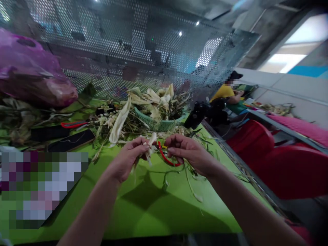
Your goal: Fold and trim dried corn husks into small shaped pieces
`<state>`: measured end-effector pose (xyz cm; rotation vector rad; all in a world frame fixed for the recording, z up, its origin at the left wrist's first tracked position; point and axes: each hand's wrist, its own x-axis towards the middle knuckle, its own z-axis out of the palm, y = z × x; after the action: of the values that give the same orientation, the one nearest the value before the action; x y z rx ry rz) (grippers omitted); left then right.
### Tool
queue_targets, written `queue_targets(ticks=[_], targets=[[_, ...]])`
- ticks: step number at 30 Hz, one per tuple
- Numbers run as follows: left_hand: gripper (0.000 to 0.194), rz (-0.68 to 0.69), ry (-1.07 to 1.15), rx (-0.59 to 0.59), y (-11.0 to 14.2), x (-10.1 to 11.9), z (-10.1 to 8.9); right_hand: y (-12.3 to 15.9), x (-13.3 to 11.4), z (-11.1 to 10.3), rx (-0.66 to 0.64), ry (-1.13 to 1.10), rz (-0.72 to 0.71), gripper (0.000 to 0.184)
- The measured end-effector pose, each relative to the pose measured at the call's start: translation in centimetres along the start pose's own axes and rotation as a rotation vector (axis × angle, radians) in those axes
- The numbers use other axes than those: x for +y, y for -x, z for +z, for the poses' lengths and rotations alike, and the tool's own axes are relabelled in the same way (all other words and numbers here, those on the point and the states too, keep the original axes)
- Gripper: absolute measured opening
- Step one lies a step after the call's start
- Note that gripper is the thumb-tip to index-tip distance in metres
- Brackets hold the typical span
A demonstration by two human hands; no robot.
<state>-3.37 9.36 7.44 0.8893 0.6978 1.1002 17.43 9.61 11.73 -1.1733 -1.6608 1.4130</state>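
Observation:
Pale, dry husk-like strips (151, 139) are pinched between the thumb and fingers of my left hand (132, 153), over the green tabletop. Just to the right, my right hand (188, 150) has its fingers curled and thumb bent in. A curved red handle (164, 155), like that of scissors or pliers, shows beside its fingertips. Whether these fingers grip the handle or something small is hidden. Thin green stems (166, 176) lie on the table below my hands. Behind them, a green basket (160, 124) is heaped with pale dried husks and plant bits.
A long pale husk (120, 121) hangs by the basket. At left are a purple plastic bag (33, 68), a dark phone-like slab (71, 140) and a red-handled tool (74, 124). A perforated metal panel (115, 44) stands behind. Red chairs (289, 167) and a person in yellow (224, 92) are at right.

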Motion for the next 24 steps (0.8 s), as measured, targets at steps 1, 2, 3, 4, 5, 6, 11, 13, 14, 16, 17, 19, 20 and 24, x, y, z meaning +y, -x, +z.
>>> queue_targets(ticks=[1, 2, 3, 4, 5, 6, 11, 13, 14, 16, 17, 19, 20, 24], targets=[[0.007, -0.002, 0.015, -0.016, 0.0, -0.1, 0.1, -0.2, -0.1, 0.2, -0.003, 0.000, -0.014, 0.020], [0.008, -0.008, 0.025, -0.031, 0.0, -0.1, 0.1, -0.5, -0.2, 0.5, -0.007, 0.002, -0.030, 0.020], [0.008, -0.012, 0.033, -0.042, -0.1, -0.2, 0.2, -0.7, -0.3, 0.7, -0.011, 0.004, -0.046, 0.020], [0.009, -0.014, 0.037, -0.051, -0.1, -0.2, 0.2, -1.0, -0.4, 0.9, -0.013, 0.005, -0.059, 0.019], [0.009, -0.013, 0.037, -0.061, -0.1, -0.3, 0.2, -1.3, -0.5, 1.1, -0.013, 0.005, -0.069, 0.019], [0.010, -0.008, 0.037, -0.071, -0.2, -0.3, 0.2, -1.6, -0.5, 1.2, -0.014, 0.006, -0.074, 0.019], [0.016, 0.025, 0.043, -0.004, -0.4, -0.2, -0.1, -3.1, -0.3, 1.0, 0.004, 0.029, -0.107, 0.020], [0.017, 0.039, 0.059, 0.088, -0.5, -0.1, -0.4, -3.7, -0.2, 0.6, 0.019, 0.076, -0.139, 0.019], [0.017, 0.046, 0.070, 0.131, -0.6, 0.0, -0.6, -4.0, -0.2, 0.4, 0.026, 0.124, -0.164, 0.019], [0.018, 0.065, 0.093, 0.194, -0.8, 0.1, -0.9, -4.6, -0.3, 0.0, 0.042, 0.296, -0.224, 0.016], [0.018, 0.079, 0.103, 0.221, -0.9, 0.2, -1.1, -4.8, -0.4, -0.2, 0.060, 0.410, -0.259, 0.013], [0.018, 0.104, 0.111, 0.276, -1.1, 0.4, -1.5, -5.4, -0.7, -0.5, 0.115, 0.630, -0.327, 0.008], [0.018, 0.117, 0.110, 0.302, -1.1, 0.4, -1.6, -5.7, -0.8, -0.6, 0.149, 0.708, -0.356, 0.009], [0.018, 0.120, 0.110, 0.327, -1.2, 0.6, -1.8, -6.7, -0.9, -0.3, 0.189, 0.769, -0.455, 0.008]])
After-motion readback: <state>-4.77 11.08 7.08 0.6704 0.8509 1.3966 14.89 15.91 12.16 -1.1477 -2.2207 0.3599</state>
